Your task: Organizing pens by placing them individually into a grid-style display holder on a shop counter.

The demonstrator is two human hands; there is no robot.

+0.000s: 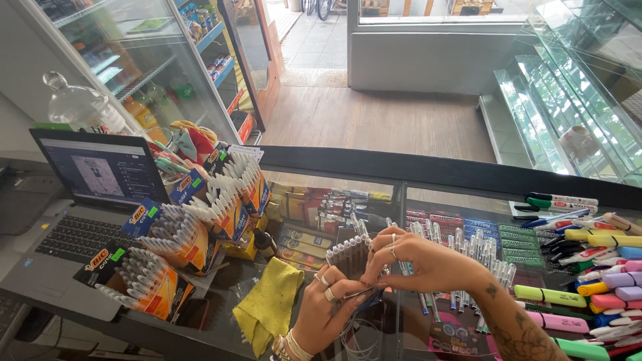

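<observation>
Both hands clamped on clear plastic pack of grey-capped pens (349,257): left hand (328,304) beneath, right hand (408,262) beside. Yellow cloth (267,304) left of pack; loose pens on glass table (461,200) right, unsorted.

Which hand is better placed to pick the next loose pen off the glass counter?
Probably the right hand: it sits directly above the loose clear pens spread on the glass counter, fingers only pinching the bundle of pens. The left hand supports that bundle from below.

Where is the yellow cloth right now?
The yellow cloth lies on the glass counter, just left of the left hand, below the boxes of pens.
</observation>
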